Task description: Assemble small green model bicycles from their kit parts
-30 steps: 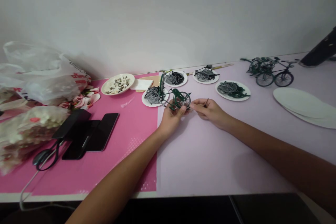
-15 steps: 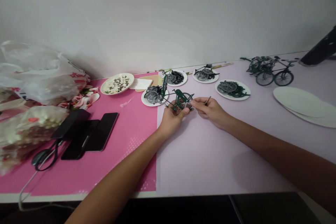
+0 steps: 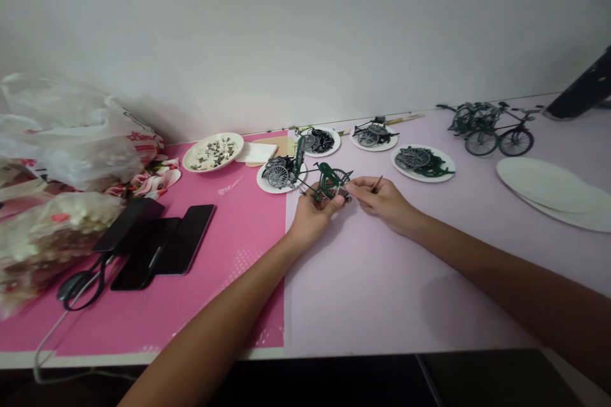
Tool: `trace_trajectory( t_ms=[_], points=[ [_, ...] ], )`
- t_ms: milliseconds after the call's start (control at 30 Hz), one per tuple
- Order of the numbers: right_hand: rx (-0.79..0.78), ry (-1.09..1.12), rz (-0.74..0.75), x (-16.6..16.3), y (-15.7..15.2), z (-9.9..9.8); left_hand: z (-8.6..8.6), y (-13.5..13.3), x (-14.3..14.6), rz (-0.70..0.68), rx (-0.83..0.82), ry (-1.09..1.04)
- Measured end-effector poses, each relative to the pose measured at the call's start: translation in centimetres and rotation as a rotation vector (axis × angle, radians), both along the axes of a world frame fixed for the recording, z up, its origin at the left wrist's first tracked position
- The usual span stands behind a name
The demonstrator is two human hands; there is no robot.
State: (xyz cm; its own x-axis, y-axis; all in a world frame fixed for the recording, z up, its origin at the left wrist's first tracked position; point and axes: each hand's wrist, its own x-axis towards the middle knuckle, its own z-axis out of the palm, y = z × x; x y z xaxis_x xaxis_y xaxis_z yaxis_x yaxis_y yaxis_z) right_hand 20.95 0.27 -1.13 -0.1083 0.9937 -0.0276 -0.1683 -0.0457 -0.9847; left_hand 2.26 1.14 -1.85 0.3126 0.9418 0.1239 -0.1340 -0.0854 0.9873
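My left hand (image 3: 311, 213) is closed around the lower part of a small green toy bicycle (image 3: 329, 181), holding it just above the lilac tabletop (image 3: 382, 280). My right hand (image 3: 380, 199) pinches a thin dark tool (image 3: 377, 184), its fingers pressed against the bicycle's wheel. Directly behind the bicycle is a white plate of grey wheels and green parts (image 3: 280, 175).
More white plates of parts (image 3: 422, 161) stand behind the hands, and finished toy bicycles (image 3: 491, 130) at the back right. Empty white plates (image 3: 548, 194) lie at right. On the pink mat (image 3: 191, 292) are phones (image 3: 162, 241), scissors (image 3: 81, 283), a bowl (image 3: 213, 152) and plastic bags (image 3: 62, 159).
The bicycle has tilted a little and shifted slightly right in my left hand; my right hand has stayed at the wheel. Since half a second ago almost nothing has moved.
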Motion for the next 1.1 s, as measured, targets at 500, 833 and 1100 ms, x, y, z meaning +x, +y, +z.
trace_trajectory(
  t_ms=[500,833,1100],
  points=[
    [0.002,-0.057,-0.044,-0.18,-0.15,0.06,0.2,-0.19,0.03,-0.002,-0.009,0.012],
    [0.035,-0.187,-0.143,-0.31,-0.29,-0.2,0.73,-0.57,0.16,0.054,0.01,0.077],
    [0.118,-0.23,-0.149,-0.19,-0.4,-0.25,0.84,-0.7,0.27,0.09,0.04,0.083]
  ],
)
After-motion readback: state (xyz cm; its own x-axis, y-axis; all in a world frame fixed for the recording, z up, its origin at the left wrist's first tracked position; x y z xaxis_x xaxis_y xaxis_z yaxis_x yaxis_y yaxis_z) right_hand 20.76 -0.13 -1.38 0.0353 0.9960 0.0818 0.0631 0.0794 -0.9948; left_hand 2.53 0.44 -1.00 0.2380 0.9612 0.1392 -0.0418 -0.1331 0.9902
